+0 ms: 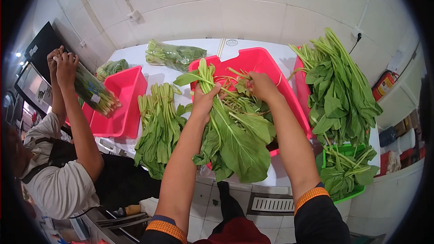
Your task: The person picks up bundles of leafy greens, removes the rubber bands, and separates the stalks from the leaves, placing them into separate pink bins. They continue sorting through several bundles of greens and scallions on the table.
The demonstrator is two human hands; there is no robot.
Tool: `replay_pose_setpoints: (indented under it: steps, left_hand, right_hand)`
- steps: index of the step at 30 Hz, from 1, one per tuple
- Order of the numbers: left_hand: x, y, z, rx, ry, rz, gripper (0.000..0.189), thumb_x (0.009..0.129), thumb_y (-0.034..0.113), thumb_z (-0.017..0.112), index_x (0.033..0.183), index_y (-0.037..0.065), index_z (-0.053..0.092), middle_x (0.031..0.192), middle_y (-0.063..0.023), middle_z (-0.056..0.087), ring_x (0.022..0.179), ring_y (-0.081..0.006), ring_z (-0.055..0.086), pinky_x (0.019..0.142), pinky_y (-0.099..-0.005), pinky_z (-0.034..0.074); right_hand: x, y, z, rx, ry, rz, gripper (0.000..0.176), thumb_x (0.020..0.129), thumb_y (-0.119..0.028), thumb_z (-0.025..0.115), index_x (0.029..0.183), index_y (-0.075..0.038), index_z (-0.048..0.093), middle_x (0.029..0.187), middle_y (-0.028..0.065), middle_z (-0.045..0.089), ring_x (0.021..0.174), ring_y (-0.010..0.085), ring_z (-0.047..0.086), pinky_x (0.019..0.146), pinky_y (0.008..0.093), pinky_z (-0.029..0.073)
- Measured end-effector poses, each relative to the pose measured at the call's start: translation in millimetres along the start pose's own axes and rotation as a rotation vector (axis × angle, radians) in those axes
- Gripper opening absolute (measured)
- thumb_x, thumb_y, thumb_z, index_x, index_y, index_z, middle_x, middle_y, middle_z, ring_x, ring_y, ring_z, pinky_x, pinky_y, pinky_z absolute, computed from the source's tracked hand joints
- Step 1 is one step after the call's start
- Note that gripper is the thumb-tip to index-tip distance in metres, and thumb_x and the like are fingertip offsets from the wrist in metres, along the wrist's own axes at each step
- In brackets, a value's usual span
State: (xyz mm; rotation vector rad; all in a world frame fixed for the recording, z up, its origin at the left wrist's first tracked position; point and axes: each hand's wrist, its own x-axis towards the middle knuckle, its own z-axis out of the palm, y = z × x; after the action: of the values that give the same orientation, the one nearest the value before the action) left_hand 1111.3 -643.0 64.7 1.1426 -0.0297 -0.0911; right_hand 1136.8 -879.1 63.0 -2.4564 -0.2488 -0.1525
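Observation:
My left hand (pixel 205 103) is closed around the pale stems of a bunch of leafy greens (pixel 242 131). Its broad leaves hang down over the front of a pink basin (pixel 289 95). Above that basin, my right hand (pixel 263 86) has its fingers closed on a leafy green stem (pixel 238 73). Loose stems and trimmings (pixel 246 104) lie in the basin beneath both hands. To the left of my left forearm, a tied bundle of greens (pixel 158 131) rests on the white table (pixel 199 47), leaves toward me.
More greens (pixel 339 90) are heaped over another pink basin at right, near a green crate (pixel 350 194) of leaves. A bagged bunch (pixel 174 54) lies at the back. At left, a co-worker (pixel 63 167) lifts a bagged bunch (pixel 97 88) above a pink basin (pixel 124 113).

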Motion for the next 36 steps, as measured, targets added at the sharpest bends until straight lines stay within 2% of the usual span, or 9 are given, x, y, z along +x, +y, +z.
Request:
replay_pose_setpoints:
  steps: [5, 8, 14, 20, 24, 25, 27, 32, 36]
  left_hand:
    - [-3.2, 3.5, 6.6, 0.012, 0.003, 0.005, 0.042, 0.092, 0.008, 0.073, 0.124, 0.003, 0.047, 0.103, -0.0076, 0.062, 0.083, -0.0173, 0.067, 0.073, -0.0329, 0.063]
    - [-0.2, 0.0, 2.7, 0.019, -0.015, 0.018, 0.041, 0.092, 0.009, 0.073, 0.124, 0.004, 0.048, 0.097, -0.0065, 0.063, 0.077, -0.0155, 0.065, 0.069, -0.0313, 0.062]
    - [-0.5, 3.1, 3.6, 0.026, -0.019, 0.0, 0.039, 0.092, 0.011, 0.074, 0.122, 0.005, 0.049, 0.091, -0.0052, 0.063, 0.069, -0.0132, 0.063, 0.064, -0.0298, 0.059]
    - [-1.1, 4.1, 5.6, 0.029, -0.005, -0.018, 0.037, 0.093, 0.013, 0.073, 0.12, 0.005, 0.049, 0.088, -0.0045, 0.061, 0.067, -0.013, 0.061, 0.062, -0.0297, 0.059]
    - [0.7, 2.3, 3.3, 0.05, -0.034, -0.03, 0.036, 0.094, 0.014, 0.073, 0.12, 0.005, 0.05, 0.085, -0.0041, 0.06, 0.065, -0.0129, 0.06, 0.062, -0.03, 0.059]
    - [-3.0, 3.7, 7.6, 0.098, -0.007, 0.0, 0.021, 0.097, 0.021, 0.07, 0.107, 0.008, 0.057, 0.075, -0.0016, 0.058, 0.063, -0.0116, 0.059, 0.063, -0.0296, 0.058]
    - [-2.8, 5.9, 9.0, 0.082, -0.026, 0.01, 0.021, 0.097, 0.021, 0.069, 0.108, 0.008, 0.057, 0.075, -0.0016, 0.058, 0.063, -0.0115, 0.058, 0.063, -0.0293, 0.058]
    - [1.4, 0.1, -0.3, 0.071, -0.061, -0.002, 0.03, 0.096, 0.017, 0.071, 0.116, 0.006, 0.052, 0.084, -0.0035, 0.06, 0.066, -0.0122, 0.059, 0.06, -0.0297, 0.056]
    - [4.6, -5.7, -2.6, 0.079, -0.063, 0.007, 0.019, 0.1, 0.019, 0.064, 0.11, 0.006, 0.055, 0.078, -0.004, 0.058, 0.066, -0.0142, 0.058, 0.058, -0.0312, 0.053]
  right_hand:
    - [0.5, -22.7, 6.6, 0.498, 0.017, -0.214, 0.009, 0.098, -0.003, 0.055, 0.107, 0.0, 0.056, 0.092, 0.0132, 0.07, 0.085, 0.0241, 0.068, 0.076, 0.0374, 0.055]
    - [-7.9, -45.4, -4.3, 0.644, -0.14, -0.12, 0.004, 0.101, -0.001, 0.052, 0.103, 0.001, 0.055, 0.093, 0.009, 0.068, 0.084, 0.0157, 0.065, 0.077, 0.0322, 0.054]
    - [0.9, -37.2, 2.6, 0.803, -0.199, -0.117, 0.005, 0.102, -0.004, 0.055, 0.099, 0.0, 0.056, 0.093, 0.0084, 0.067, 0.085, 0.0137, 0.064, 0.076, 0.0299, 0.054]
    - [-3.5, -41.9, -0.2, 0.678, -0.179, -0.138, 0.009, 0.098, -0.007, 0.063, 0.096, 0.001, 0.059, 0.088, 0.0055, 0.068, 0.082, 0.0108, 0.063, 0.075, 0.0283, 0.052]
    - [2.9, -29.4, 14.6, 0.712, -0.218, -0.177, 0.014, 0.094, -0.008, 0.07, 0.102, 0.001, 0.062, 0.086, 0.0042, 0.068, 0.079, 0.01, 0.063, 0.074, 0.0275, 0.051]
    - [4.8, -26.7, 18.3, 0.681, -0.213, -0.214, 0.017, 0.093, -0.008, 0.071, 0.103, 0.001, 0.063, 0.087, 0.0041, 0.068, 0.079, 0.0099, 0.063, 0.074, 0.0272, 0.051]
    - [3.0, -29.0, 17.6, 0.626, -0.237, -0.241, 0.023, 0.088, -0.005, 0.074, 0.107, 0.0, 0.063, 0.088, 0.0034, 0.069, 0.078, 0.0097, 0.064, 0.073, 0.026, 0.052]
    - [-5.9, -45.6, 10.0, 0.628, -0.323, -0.277, 0.026, 0.089, -0.002, 0.073, 0.113, 0.002, 0.063, 0.093, 0.0051, 0.072, 0.083, 0.0083, 0.066, 0.076, 0.026, 0.053]
    - [-13.0, -57.7, 11.4, 0.816, -0.285, -0.276, 0.023, 0.093, -0.003, 0.067, 0.116, 0.001, 0.064, 0.09, 0.0061, 0.071, 0.08, 0.0104, 0.069, 0.072, 0.0264, 0.055]
